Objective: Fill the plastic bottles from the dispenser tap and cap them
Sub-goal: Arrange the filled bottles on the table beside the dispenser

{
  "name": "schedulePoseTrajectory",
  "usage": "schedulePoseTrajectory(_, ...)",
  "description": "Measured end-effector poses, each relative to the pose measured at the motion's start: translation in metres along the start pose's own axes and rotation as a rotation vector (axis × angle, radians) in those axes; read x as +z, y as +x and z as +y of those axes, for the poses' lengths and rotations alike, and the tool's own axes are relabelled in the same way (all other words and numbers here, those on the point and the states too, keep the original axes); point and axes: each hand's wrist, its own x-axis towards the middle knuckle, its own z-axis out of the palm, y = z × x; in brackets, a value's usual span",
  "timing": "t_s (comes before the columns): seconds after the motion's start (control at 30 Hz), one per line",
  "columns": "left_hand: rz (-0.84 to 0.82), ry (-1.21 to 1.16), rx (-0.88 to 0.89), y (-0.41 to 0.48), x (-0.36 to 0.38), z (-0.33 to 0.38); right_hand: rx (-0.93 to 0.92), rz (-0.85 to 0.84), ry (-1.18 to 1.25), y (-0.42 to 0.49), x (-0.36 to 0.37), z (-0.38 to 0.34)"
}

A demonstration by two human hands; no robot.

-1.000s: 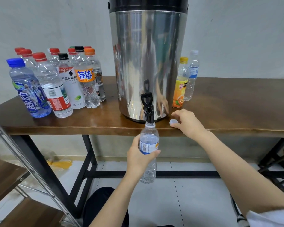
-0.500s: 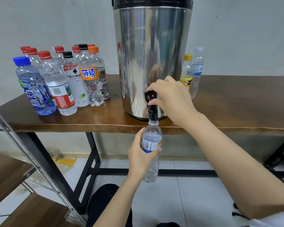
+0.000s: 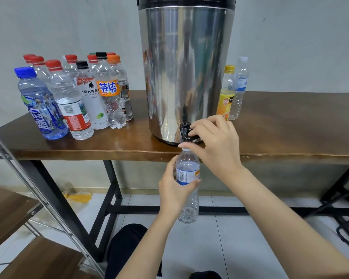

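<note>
Lowered now, my right hand (image 3: 214,143) pinches the black dispenser tap (image 3: 185,131); my left hand (image 3: 174,190) grips the clear plastic bottle (image 3: 187,186), seemingly under its spout.

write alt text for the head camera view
The left hand holds a clear bottle under the tap of a steel dispenser while the right hand grips the tap. Capped bottles stand on the wooden table.

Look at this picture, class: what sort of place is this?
Probably a plain workroom or utility space, not a home kitchen: a bare wall, a wooden table on black metal legs, a large steel dispenser and a crowd of capped bottles.
</note>
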Motion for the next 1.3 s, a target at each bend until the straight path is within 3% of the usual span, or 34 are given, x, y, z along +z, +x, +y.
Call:
schedulePoseTrajectory(0.17, 0.009, -0.016, 0.004, 0.0, 0.002, -0.001, 0.23, -0.033, 0.102, 0.001, 0.0, -0.011)
schedulePoseTrajectory(0.3, 0.01, -0.037, 0.004, 0.002, 0.003, -0.005, 0.271, -0.107, 0.194, 0.003, -0.002, -0.006)
schedulePoseTrajectory(0.43, 0.034, -0.043, 0.017, 0.002, 0.005, -0.006, 0.385, -0.311, 0.551, 0.011, -0.016, 0.02)
schedulePoseTrajectory(0.53, 0.062, -0.043, 0.019, 0.002, 0.006, -0.009, 0.442, -0.39, 0.681, 0.014, -0.018, 0.032)
schedulePoseTrajectory(0.93, 0.083, -0.042, 0.042, 0.003, 0.007, -0.01, 0.397, 0.104, 0.476, -0.02, 0.02, 0.016)
schedulePoseTrajectory(1.3, 0.072, -0.069, 0.03, 0.002, 0.009, -0.015, 0.419, 0.215, 0.5, -0.024, 0.031, 0.009)
